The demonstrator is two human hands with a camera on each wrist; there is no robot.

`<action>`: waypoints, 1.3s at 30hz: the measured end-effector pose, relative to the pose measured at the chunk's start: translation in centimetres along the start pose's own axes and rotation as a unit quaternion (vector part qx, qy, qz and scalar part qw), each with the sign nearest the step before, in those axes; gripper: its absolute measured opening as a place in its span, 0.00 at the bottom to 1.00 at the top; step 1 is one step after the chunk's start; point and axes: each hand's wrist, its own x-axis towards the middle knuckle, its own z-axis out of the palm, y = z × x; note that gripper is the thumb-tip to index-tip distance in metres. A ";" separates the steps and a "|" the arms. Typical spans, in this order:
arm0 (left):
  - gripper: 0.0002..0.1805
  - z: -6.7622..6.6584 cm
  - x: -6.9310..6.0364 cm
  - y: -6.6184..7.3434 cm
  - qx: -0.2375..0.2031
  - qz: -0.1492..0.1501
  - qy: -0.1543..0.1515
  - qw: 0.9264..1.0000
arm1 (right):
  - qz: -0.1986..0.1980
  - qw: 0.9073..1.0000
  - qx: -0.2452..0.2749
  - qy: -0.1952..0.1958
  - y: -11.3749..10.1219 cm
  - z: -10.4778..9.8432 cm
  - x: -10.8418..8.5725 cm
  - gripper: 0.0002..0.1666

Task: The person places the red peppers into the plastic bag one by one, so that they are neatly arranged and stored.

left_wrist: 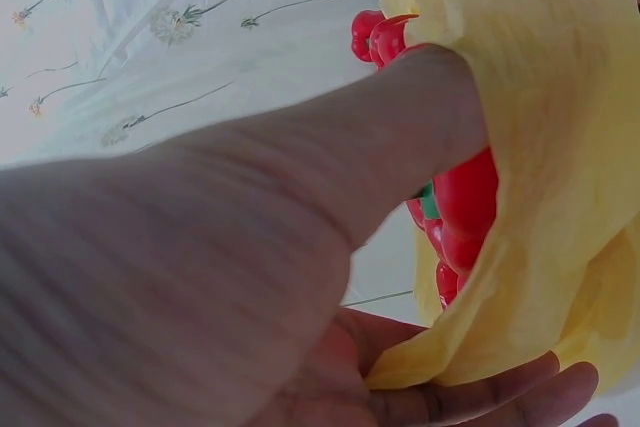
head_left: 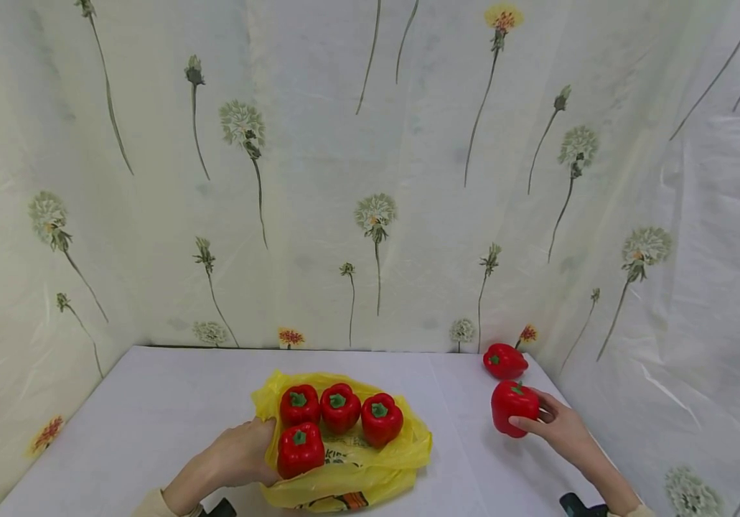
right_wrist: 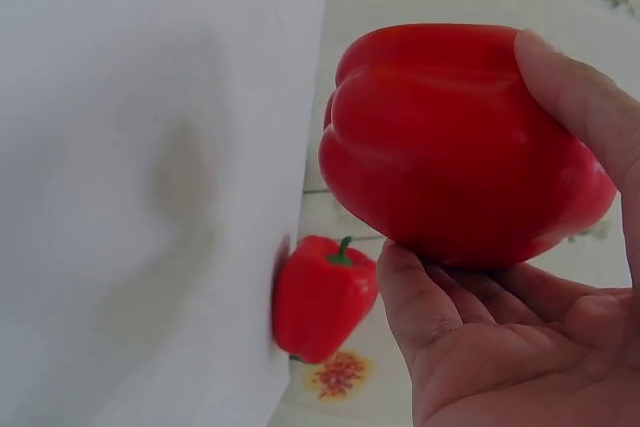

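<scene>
My right hand (head_left: 558,424) grips a red bell pepper (right_wrist: 440,142) between thumb and fingers, raised above the right side of the table with its green stem up. To the left, my left hand (head_left: 247,451) holds the side of a yellow plastic bag (head_left: 408,459). In the left wrist view the thumb goes inside the bag's mouth, while the fingers (left_wrist: 500,397) lie outside along the plastic. Several red bell peppers (head_left: 340,408) sit in the open bag, stems facing up. One more red bell pepper (head_left: 505,361) lies on its side near the table's far right corner, just beyond the held one.
A white table (head_left: 169,409) runs back to a hanging cloth (head_left: 318,179) printed with dandelions, which also encloses both sides. The table's right edge passes close beside my right forearm.
</scene>
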 end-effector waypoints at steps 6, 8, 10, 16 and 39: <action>0.36 0.0 0.0 -0.1 0.001 0.003 0.001 1.000 | -0.010 1.000 0.012 -0.003 -0.8 0.4 -0.3 0.68; 0.36 0.0 0.0 -0.1 0.000 0.003 0.000 1.000 | -0.013 1.000 0.015 -0.006 -1.1 0.5 -0.4 0.68; 0.37 0.0 0.0 -0.1 0.000 0.003 0.000 1.000 | -0.016 1.000 0.017 -0.010 -1.3 0.7 -0.5 0.68; 0.39 0.0 0.1 -0.1 -0.003 0.002 -0.002 1.000 | -0.030 0.999 0.018 -0.016 -2.4 1.1 -0.9 0.62; 0.36 -0.1 -0.1 0.0 0.003 -0.001 -0.007 1.000 | -0.061 0.997 0.034 -0.026 -6.3 4.2 -1.8 0.61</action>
